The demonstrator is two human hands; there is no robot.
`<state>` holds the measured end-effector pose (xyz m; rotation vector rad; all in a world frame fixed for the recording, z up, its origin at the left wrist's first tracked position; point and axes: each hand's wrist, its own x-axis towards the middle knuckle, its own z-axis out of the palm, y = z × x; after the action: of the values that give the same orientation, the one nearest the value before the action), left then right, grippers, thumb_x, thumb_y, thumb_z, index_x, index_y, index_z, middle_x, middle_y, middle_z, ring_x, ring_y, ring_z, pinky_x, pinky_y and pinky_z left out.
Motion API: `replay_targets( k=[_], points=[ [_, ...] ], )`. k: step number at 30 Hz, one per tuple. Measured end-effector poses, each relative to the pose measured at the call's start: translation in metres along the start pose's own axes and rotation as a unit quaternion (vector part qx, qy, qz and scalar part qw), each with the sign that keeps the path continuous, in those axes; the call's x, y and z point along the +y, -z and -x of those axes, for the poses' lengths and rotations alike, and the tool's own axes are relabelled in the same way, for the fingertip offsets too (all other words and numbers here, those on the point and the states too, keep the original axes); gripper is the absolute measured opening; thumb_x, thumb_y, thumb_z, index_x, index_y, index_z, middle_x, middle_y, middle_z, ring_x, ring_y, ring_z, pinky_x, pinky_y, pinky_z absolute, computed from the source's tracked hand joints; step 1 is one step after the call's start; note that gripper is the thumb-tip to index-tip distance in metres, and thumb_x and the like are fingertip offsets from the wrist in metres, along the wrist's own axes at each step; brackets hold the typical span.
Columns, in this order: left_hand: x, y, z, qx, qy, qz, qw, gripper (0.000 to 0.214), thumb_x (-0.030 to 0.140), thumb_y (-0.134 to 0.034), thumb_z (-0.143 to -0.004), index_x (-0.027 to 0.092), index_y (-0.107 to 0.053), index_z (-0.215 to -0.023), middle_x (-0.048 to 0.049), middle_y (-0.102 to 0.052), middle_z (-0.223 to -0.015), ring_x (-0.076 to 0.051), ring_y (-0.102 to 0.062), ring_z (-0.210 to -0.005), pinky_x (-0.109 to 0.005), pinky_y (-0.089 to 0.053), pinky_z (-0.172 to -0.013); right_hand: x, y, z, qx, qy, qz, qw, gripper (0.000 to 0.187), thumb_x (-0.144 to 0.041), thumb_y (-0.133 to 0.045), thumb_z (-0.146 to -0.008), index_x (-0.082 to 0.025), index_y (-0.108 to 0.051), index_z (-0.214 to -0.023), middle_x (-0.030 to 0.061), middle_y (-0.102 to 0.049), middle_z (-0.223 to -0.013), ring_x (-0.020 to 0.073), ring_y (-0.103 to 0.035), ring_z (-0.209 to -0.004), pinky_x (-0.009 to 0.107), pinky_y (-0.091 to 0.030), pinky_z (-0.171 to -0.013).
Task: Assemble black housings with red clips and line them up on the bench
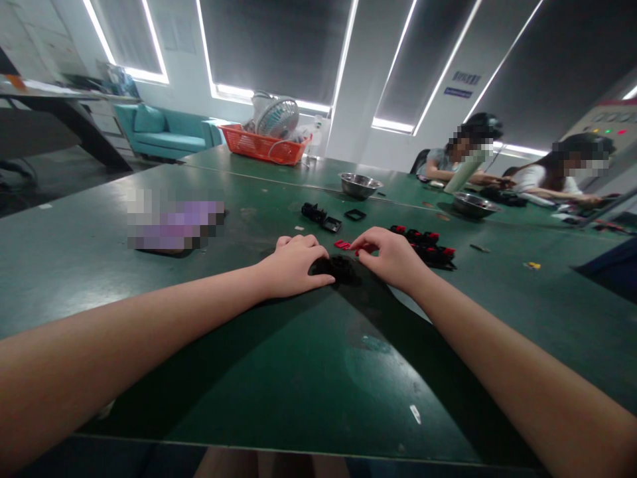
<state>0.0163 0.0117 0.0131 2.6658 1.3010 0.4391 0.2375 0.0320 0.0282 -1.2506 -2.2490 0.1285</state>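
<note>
My left hand (293, 264) rests on the green table (279, 372), fingers curled down over a black plastic part (337, 267). My right hand (391, 255) is closed in a pinch, its fingertips touching a small red piece (342, 245) just beyond the black part. To the right of that hand lies a row of black parts with red tabs (426, 244). Farther back sit two black parts (320, 216) and a small black frame (355, 214).
A blurred purple object (174, 224) lies at the left. Two steel bowls (359, 185) (472, 204) stand further back, an orange basket (263, 145) with a fan behind them. Two people sit working at the far right.
</note>
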Motion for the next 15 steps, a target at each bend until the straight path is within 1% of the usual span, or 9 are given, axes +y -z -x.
replay_targets(
  k=[5,8,11,15],
  points=[
    [0.0001,0.0001,-0.0005,-0.004,0.002,-0.002,1.0,0.045,0.054,-0.053,-0.087,0.02,-0.063,-0.114,-0.0111,-0.058,-0.118,-0.03,-0.052,-0.114,-0.049,-0.034,-0.098,-0.0027,0.0006,0.0025,-0.037,0.01,0.001,0.999,0.022,-0.008,-0.059,-0.07,-0.015,-0.072,-0.087,0.0052,-0.07,-0.08,0.0188,-0.064,-0.071,0.033,-0.051,-0.07],
    [0.0003,0.0006,-0.0007,-0.006,0.0,-0.004,1.0,0.044,0.054,-0.053,-0.088,0.021,-0.063,-0.115,-0.0111,-0.058,-0.118,-0.03,-0.052,-0.114,-0.049,-0.033,-0.099,-0.0032,-0.0029,0.0031,-0.05,0.005,-0.019,0.999,0.024,-0.01,-0.06,-0.074,-0.016,-0.072,-0.094,0.0055,-0.074,-0.087,0.0187,-0.067,-0.076,0.033,-0.053,-0.075],
    [0.0002,0.0012,-0.0005,-0.006,-0.005,-0.002,1.0,0.044,0.053,-0.053,-0.088,0.02,-0.063,-0.116,-0.0112,-0.058,-0.118,-0.03,-0.052,-0.115,-0.049,-0.033,-0.099,-0.0022,-0.0054,0.0028,-0.039,-0.013,-0.05,0.998,0.023,-0.01,-0.059,-0.075,-0.018,-0.072,-0.093,0.0049,-0.075,-0.091,0.0197,-0.069,-0.083,0.036,-0.053,-0.081],
    [0.0001,0.0018,-0.0002,-0.008,-0.006,0.0,1.0,0.045,0.054,-0.053,-0.088,0.02,-0.063,-0.115,-0.0115,-0.058,-0.118,-0.03,-0.052,-0.115,-0.048,-0.033,-0.099,-0.0023,-0.0066,0.0019,-0.001,-0.047,-0.105,0.993,0.013,-0.015,-0.064,-0.076,-0.019,-0.072,-0.085,0.004,-0.075,-0.086,0.0199,-0.069,-0.079,0.038,-0.054,-0.08]
  ],
)
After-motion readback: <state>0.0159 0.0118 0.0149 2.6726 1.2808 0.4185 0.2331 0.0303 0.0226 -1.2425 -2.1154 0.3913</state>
